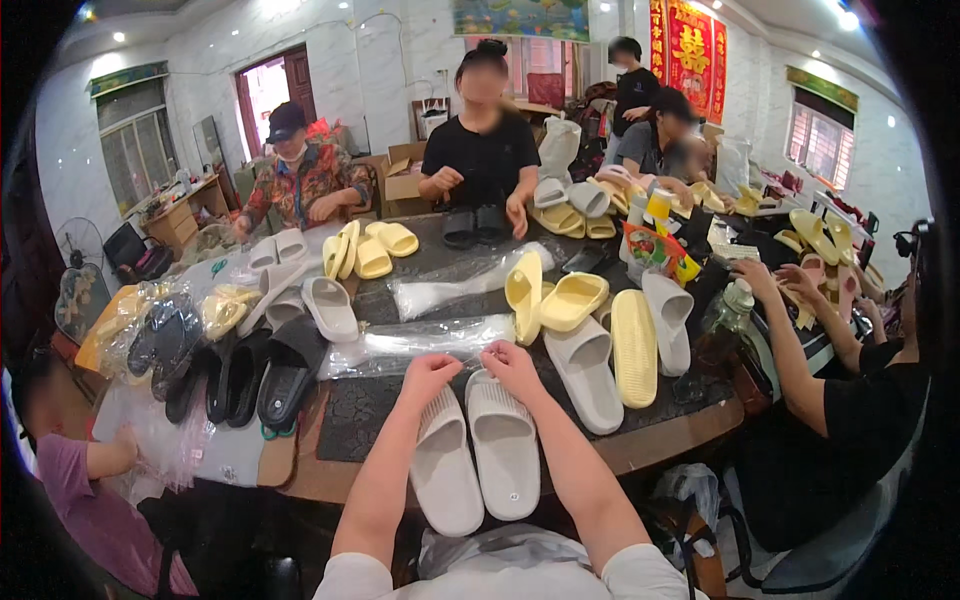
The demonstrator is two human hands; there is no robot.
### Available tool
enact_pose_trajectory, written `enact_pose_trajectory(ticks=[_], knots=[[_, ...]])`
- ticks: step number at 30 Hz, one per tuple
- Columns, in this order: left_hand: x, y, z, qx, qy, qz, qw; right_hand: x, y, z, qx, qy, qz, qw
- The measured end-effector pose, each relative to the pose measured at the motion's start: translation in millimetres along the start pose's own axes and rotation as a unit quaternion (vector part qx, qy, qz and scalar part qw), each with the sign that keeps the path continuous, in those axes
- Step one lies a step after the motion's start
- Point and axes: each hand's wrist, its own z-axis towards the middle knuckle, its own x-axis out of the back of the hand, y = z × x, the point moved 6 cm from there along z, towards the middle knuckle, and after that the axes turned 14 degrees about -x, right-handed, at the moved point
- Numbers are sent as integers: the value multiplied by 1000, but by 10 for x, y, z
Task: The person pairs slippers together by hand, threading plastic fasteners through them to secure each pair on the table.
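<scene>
A pair of light grey slide slippers lies side by side at the near table edge, toes pointing away from me. The left slipper point(444, 475) and the right slipper point(506, 460) sit between my forearms. My left hand point(432, 376) is closed in a pinch over the left slipper's toe. My right hand point(510, 366) pinches at the right slipper's toe, close to the left hand. Whatever the fingers hold is too small or hidden to make out. Just beyond the hands lies a stack of clear plastic bags point(415, 346).
Grey slippers point(585, 375) and yellow slippers point(634, 350) stand at the right; black slippers point(292, 375) and bagged pairs point(165, 335) at the left. More plastic bags point(470, 278) lie farther back. A bottle point(732, 305) stands right. Several people work around the table point(680, 432).
</scene>
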Motion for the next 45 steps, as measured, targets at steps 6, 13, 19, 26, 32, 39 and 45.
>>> enact_pose_trajectory(ticks=[6, 13, 19, 26, 32, 39, 45], knots=[[-58, 146, 13, -43, -33, -20, 998, -1, -103, -25, 45, 29, -22, 998], [-126, 79, -27, -99, -104, 45, 989, -208, -94, -69, 63, -90, -141, 984], [-2, -27, 7, -15, -5, -20, 1000, -48, -121, -63, 26, -2, -33, 999], [-74, -5, 14, -23, -14, -55, 998, -117, -126, -66, 39, -59, -86, 994], [-12, -151, 65, 11, 30, -66, 997, 18, -518, -319, 314, 164, -207, 912], [124, -152, 63, -14, 96, -179, 979, -120, -941, -1231, 208, 147, -192, 948], [739, 344, 29, -146, 250, 27, 957, -373, -499, -1792, 43, 46, -321, 945]])
